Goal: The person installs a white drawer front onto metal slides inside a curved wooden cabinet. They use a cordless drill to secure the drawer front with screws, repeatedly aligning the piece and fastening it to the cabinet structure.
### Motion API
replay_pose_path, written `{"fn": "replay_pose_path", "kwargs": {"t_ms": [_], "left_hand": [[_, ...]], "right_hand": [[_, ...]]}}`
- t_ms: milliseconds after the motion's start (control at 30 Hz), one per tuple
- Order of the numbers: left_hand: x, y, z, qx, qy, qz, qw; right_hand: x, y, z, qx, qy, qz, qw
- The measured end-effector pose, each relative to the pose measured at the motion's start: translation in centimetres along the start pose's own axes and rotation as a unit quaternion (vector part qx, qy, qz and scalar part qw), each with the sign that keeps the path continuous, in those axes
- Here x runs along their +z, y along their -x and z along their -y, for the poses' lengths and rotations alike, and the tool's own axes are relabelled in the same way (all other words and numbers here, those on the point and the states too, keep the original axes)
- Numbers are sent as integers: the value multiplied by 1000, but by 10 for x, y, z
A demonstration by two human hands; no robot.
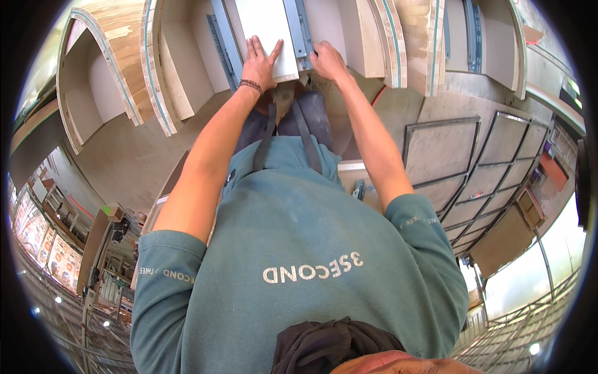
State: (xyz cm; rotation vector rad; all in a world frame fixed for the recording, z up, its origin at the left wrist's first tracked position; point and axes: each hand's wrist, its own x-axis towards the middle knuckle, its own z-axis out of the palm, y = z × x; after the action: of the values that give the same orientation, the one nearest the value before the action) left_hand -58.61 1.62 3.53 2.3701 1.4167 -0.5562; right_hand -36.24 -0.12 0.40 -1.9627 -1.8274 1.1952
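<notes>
A white board (265, 19) lies between two grey metal drawer slides inside a pale wooden cabinet. My left hand (258, 65) rests on the board's near end with its fingers spread. At the near end of the right drawer slide (299, 31) is my right hand (328, 61), fingers bent and drawn together against the metal. Whatever those fingertips may pinch is hidden. The left drawer slide (228, 40) runs along the board's other side, beside my left hand.
Curved-looking wooden cabinet panels (374, 37) stand on both sides of my arms. Another compartment with a metal slide (474, 37) is at the far right. Dark metal frames (442, 149) lie on the floor to my right. A low box with hardware (359, 188) is beside my right side.
</notes>
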Motion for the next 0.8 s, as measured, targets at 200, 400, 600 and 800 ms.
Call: {"fn": "replay_pose_path", "kwargs": {"t_ms": [200,400,600,800], "left_hand": [[-16,-2,-3,-21,14,49,998],[-12,-4,-2,-16,16,34,999],[-7,-7,-1,-19,0,45,999],[-3,-5,0,-20,11,25,999]], "right_hand": [[-2,-2,4,-9,-28,-36,999],[2,-9,-5,-20,-10,-50,998],[-4,-15,-12,-43,0,-18,999],[-7,-11,-10,-40,-11,-16,999]]}}
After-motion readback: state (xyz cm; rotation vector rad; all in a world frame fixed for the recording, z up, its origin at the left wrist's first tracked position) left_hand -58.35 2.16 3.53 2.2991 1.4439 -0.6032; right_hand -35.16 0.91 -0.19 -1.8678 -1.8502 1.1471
